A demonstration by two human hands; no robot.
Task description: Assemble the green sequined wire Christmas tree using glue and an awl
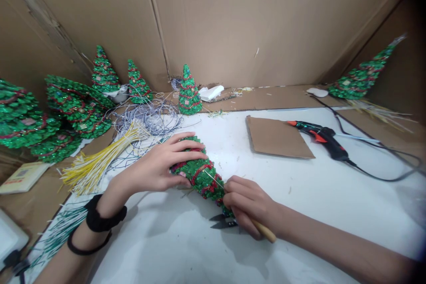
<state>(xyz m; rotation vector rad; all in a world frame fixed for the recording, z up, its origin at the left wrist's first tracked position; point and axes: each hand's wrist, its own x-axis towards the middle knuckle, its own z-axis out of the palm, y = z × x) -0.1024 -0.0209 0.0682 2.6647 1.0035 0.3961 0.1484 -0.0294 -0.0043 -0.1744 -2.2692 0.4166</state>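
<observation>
A small green tinsel Christmas tree (201,173) with red garland lies on its side on the white tabletop, its tip toward the right. My left hand (166,159) is wrapped over its wide end, thumb below and fingers on top. In my right hand (248,204) is an awl (265,231); its wooden handle sticks out below the palm. The thin metal shaft points up-left across the tree's side; whether its point has entered the tree I cannot tell. Black thread snips (222,222) lie on the table under the right hand, partly hidden by it.
Yellow and white wire ties (100,159) and a tangle of grey wire (149,117) lie to the left. A cardboard piece (279,137) supports the nozzle of a corded glue gun (324,140). Finished-looking trees (189,91) stand along the cardboard wall (266,22). Green ties (63,228) are at lower left.
</observation>
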